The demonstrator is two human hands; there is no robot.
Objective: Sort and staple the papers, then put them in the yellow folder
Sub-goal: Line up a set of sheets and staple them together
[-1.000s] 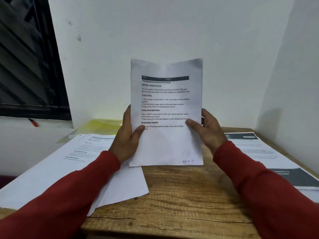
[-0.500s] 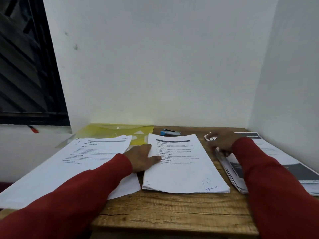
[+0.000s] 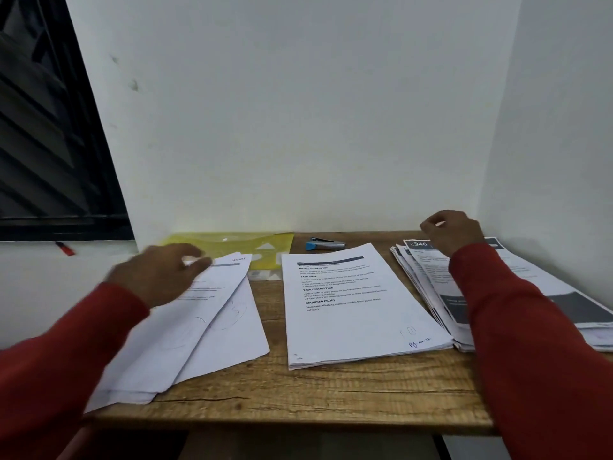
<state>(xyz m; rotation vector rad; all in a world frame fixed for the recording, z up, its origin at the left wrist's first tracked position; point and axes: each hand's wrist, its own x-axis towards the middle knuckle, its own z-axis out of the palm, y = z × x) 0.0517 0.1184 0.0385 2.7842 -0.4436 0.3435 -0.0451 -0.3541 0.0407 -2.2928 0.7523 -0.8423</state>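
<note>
Right now the left hand (image 3: 159,277) rests on the left paper pile (image 3: 199,327), fingers blurred, grip unclear. Right hand (image 3: 452,232) hovers loosely curled above the right stack (image 3: 431,287); the yellow folder (image 3: 238,247) lies at the counter's (image 3: 298,400) back.

— What's under it all?
— A wooden table (image 3: 331,396), grain running left to right, a crack along its near part.
— And behind?
— A white wall (image 3: 298,111) at the far edge, meeting another on the right. Far left, a dark window (image 3: 49,127) with a red object (image 3: 65,249) on its sill.
</note>
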